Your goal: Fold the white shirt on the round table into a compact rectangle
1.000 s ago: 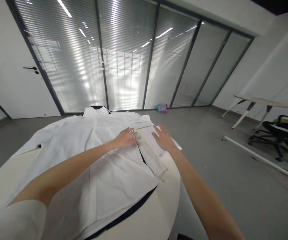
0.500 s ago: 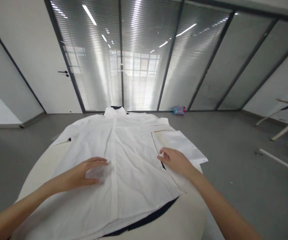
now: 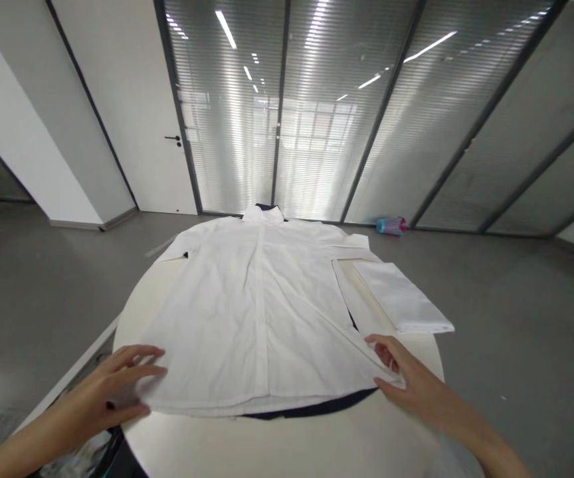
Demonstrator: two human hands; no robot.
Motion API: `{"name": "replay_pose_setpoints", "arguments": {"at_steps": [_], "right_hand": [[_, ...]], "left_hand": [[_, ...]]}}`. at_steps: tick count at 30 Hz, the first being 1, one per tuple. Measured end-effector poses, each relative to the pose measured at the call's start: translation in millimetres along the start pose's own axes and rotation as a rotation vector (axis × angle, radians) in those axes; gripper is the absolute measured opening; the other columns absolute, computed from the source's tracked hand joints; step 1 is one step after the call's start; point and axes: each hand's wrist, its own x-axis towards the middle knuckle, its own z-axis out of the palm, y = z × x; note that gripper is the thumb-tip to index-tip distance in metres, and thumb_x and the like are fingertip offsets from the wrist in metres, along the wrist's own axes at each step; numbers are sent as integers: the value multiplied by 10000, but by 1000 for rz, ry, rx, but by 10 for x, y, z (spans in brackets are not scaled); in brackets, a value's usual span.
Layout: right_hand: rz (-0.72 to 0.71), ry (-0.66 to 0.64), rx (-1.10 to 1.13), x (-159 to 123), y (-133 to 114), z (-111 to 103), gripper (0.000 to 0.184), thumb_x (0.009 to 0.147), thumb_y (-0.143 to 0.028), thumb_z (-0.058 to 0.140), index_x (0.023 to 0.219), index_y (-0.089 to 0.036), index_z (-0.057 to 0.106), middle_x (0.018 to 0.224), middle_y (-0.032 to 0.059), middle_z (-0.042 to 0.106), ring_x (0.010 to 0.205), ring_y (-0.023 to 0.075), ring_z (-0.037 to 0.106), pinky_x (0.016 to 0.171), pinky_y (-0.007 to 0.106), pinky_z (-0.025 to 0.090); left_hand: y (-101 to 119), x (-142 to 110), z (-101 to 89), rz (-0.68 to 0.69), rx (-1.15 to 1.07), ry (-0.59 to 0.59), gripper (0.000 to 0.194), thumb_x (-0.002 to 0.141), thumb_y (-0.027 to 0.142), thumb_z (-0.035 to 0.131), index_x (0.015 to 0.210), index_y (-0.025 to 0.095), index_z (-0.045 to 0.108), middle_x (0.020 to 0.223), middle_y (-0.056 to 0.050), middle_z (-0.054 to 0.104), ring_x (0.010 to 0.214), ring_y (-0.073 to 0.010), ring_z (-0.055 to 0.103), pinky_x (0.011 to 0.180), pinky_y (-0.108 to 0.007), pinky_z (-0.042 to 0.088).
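A white button-up shirt (image 3: 217, 312) lies spread face up, its collar at the far end and its hem toward me. Dark navy fabric (image 3: 317, 406) shows from beneath the hem. At the hem's left corner is my left hand (image 3: 112, 385), fingers and thumb apart over the shirt's edge. My right hand (image 3: 406, 378) has its fingers closed on the right hem corner, where the cloth bunches slightly. Beyond that hand lies a folded white cloth (image 3: 399, 295), which overhangs the table edge.
A round, pale table (image 3: 267, 445) bears the shirt. On the grey floor (image 3: 506, 318), near the glass partition (image 3: 311, 133), lies a blue and pink striped object (image 3: 390, 226). Clutter (image 3: 82, 455), partly clear plastic, sits below the table at the lower left.
My hands have moved apart and down to the two hem corners. The right one has taken hold of the shirt. The view has turned to the left, and the hem is straighter.
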Motion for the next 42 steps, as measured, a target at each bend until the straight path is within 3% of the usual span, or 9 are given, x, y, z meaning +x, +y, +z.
{"name": "replay_pose_setpoints", "arguments": {"at_steps": [6, 9, 13, 19, 23, 27, 33, 38, 42], "right_hand": [[-77, 144, -32, -56, 164, 65, 353, 856, -314, 494, 1187, -227, 579, 1072, 83, 667, 956, 218, 658, 814, 330, 537], [-74, 222, -53, -65, 147, 77, 309, 889, -391, 492, 1109, -222, 627, 1005, 85, 694, 860, 220, 666, 763, 334, 540], [-84, 370, -32, -89, 52, 102, 293, 899, -452, 490, 979, -224, 656, 906, 79, 711, 770, 218, 660, 718, 330, 532], [8, 577, 208, -119, -111, 119, 325, 820, -506, 557, 961, -219, 619, 709, 38, 674, 636, 197, 641, 595, 296, 509], [95, 519, 454, -183, -130, 118, 412, 754, -522, 623, 1029, -218, 586, 505, -60, 522, 453, 148, 526, 477, 256, 438], [206, 396, 490, -307, -40, 170, 395, 685, -552, 647, 866, -200, 649, 501, -45, 504, 432, 125, 474, 428, 238, 357], [141, 314, 202, -416, -61, 158, 390, 706, -525, 581, 843, -187, 718, 596, 12, 593, 533, 159, 540, 514, 266, 388], [129, 353, -146, -384, -217, 102, 375, 821, -525, 536, 679, -215, 692, 540, 17, 555, 509, 157, 487, 535, 273, 333], [50, 490, -207, -303, -395, 131, 533, 908, -553, 476, 499, -213, 515, 536, 36, 535, 519, 151, 462, 558, 285, 333]], "left_hand": [[-78, -184, -26, 35, 67, 114, 347, 908, 411, 627, 1236, 328, 702, 1265, -57, 673, 1135, -235, 662, 968, -301, 554], [-89, -259, -50, -59, 62, 204, 361, 901, 459, 613, 1187, 270, 725, 1191, -76, 686, 1004, -226, 696, 868, -290, 588], [-48, -269, -73, -228, -139, 169, 363, 886, 462, 620, 1146, 237, 737, 1094, -66, 697, 711, -156, 663, 671, -261, 588], [18, -156, -140, -335, -437, 317, 362, 719, 574, 740, 844, 238, 798, 965, -74, 724, 905, -237, 685, 766, -295, 588], [54, -170, -187, -478, -616, 432, 359, 605, 545, 823, 814, 254, 803, 996, -56, 741, 980, -252, 674, 831, -312, 579], [51, -266, -177, -557, -720, 432, 378, 541, 528, 856, 779, 238, 805, 1008, -70, 747, 923, -249, 685, 776, -293, 577], [-30, -321, -140, -513, -582, 110, 506, 574, 654, 788, 850, 230, 809, 941, -90, 756, 849, -255, 704, 744, -295, 568], [96, -87, -231, -351, -167, 220, 532, 746, 694, 625, 964, 237, 788, 1055, -106, 720, 920, -260, 688, 689, -275, 541], [545, 275, -217, -26, -98, 140, 360, 902, 508, 569, 1054, 229, 739, 1106, -76, 691, 978, -223, 676, 822, -288, 530]]}}
